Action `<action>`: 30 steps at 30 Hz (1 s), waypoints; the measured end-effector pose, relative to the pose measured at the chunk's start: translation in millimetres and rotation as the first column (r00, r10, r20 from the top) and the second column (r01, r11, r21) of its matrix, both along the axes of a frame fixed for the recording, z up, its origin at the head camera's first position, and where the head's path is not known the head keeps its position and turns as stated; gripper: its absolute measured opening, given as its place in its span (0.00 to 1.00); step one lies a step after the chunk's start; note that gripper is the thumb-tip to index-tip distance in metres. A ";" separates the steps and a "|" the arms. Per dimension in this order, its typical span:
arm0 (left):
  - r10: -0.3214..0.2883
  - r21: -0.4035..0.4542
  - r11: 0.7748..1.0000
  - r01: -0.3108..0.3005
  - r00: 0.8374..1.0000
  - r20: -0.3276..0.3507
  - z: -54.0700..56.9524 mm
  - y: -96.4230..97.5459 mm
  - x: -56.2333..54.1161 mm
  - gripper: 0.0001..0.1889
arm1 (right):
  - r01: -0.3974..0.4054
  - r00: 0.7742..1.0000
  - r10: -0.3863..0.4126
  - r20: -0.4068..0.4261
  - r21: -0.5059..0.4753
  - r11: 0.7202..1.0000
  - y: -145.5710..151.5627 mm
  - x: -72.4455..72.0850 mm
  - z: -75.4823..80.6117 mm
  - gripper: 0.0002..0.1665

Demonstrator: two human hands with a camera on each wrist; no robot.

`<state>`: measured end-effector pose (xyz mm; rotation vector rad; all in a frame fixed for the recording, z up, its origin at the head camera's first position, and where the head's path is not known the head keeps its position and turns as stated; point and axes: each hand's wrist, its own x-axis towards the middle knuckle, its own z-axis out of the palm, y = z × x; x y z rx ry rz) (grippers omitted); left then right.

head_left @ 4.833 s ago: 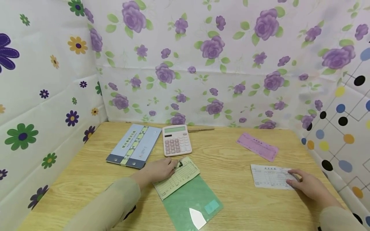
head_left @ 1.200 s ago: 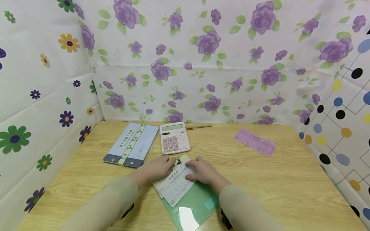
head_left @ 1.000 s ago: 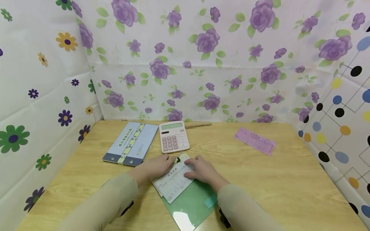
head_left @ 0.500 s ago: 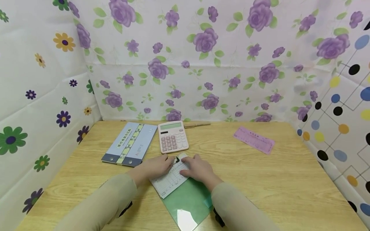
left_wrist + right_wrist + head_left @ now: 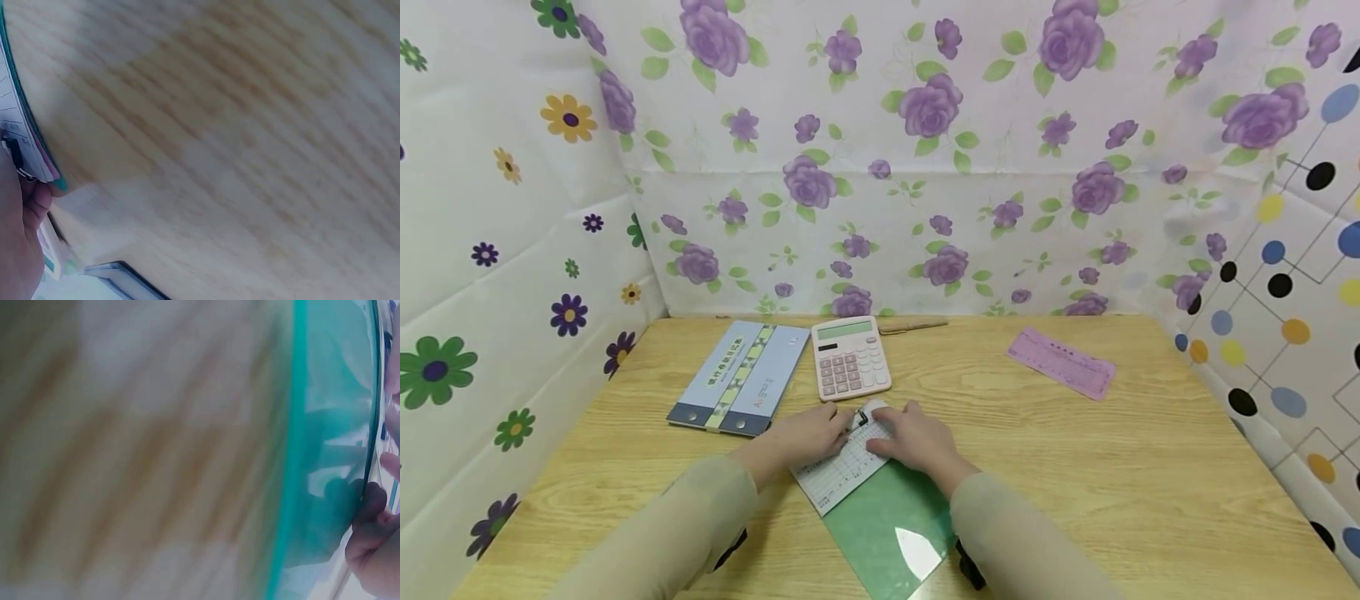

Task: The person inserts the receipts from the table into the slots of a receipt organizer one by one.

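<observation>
A green translucent clipboard [image 5: 887, 525] lies tilted on the table, with a black clip [image 5: 862, 418] at its upper end. A white printed form [image 5: 838, 477] lies on the paper stack at that end, its upper edge right at the clip. My left hand [image 5: 805, 435] grips the clipboard's corner beside the clip; in the left wrist view, its curled fingers [image 5: 37, 203] show at the corner near the papers. With thumb and fingers, my right hand [image 5: 919, 440] holds the form's right end. Curled fingers [image 5: 369, 509] appear at the clipboard's edge in the right wrist view.
Behind the hands are a blue account book [image 5: 741, 379] with a patterned band, a pink calculator [image 5: 851, 358] and a pen [image 5: 913, 327]. A pink slip [image 5: 1062, 363] lies at the back right of the wooden table [image 5: 1112, 475]. Flowered cloth walls [image 5: 880, 217] enclose the table.
My right hand has carried the white form from the table's right side onto the clipboard's stack. Over the last second the form has slid up toward the clip, lining up with the sheets beneath.
</observation>
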<state>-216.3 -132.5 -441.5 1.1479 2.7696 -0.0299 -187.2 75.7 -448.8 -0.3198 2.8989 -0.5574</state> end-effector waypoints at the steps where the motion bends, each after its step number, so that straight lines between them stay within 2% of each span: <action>1: -0.005 0.009 1.000 0.005 1.000 -0.005 -0.2 0.0 0.5 0.19 | -0.005 1.000 0.005 -0.003 -0.015 1.000 4.0 -0.6 -0.9 0.35; 8: 0.009 0.018 1.000 -0.008 0.999 -0.051 -5.2 -3.6 0.9 0.21 | 0.034 0.999 -0.036 -0.011 -0.112 0.993 41.4 -6.0 -5.2 0.35; 12: 0.023 0.020 1.000 -0.022 0.999 -0.039 -7.2 -4.1 0.9 0.22 | 0.072 0.997 -0.072 0.004 -0.128 0.989 65.1 -8.1 -4.4 0.35; 17: 0.052 0.033 0.998 -0.053 0.999 0.006 -6.7 -2.8 1.2 0.23 | 0.117 0.993 -0.118 -0.009 -0.083 0.990 103.5 -17.1 1.6 0.36; 22: 0.071 0.032 0.997 -0.071 0.997 -0.008 -9.0 -3.5 -0.1 0.23 | 0.156 0.987 -0.157 -0.021 -0.052 0.986 154.4 -27.4 8.7 0.40; 26: 0.057 0.036 0.998 -0.057 0.998 -0.020 -11.6 -3.1 -0.2 0.23 | 0.202 0.979 -0.201 0.024 -0.066 0.977 193.4 -26.7 11.9 0.45; 30: 0.051 0.035 0.998 -0.050 0.998 -0.034 -12.5 -2.8 0.0 0.22 | 0.243 0.969 -0.240 0.049 -0.046 0.969 219.8 -23.3 16.2 0.49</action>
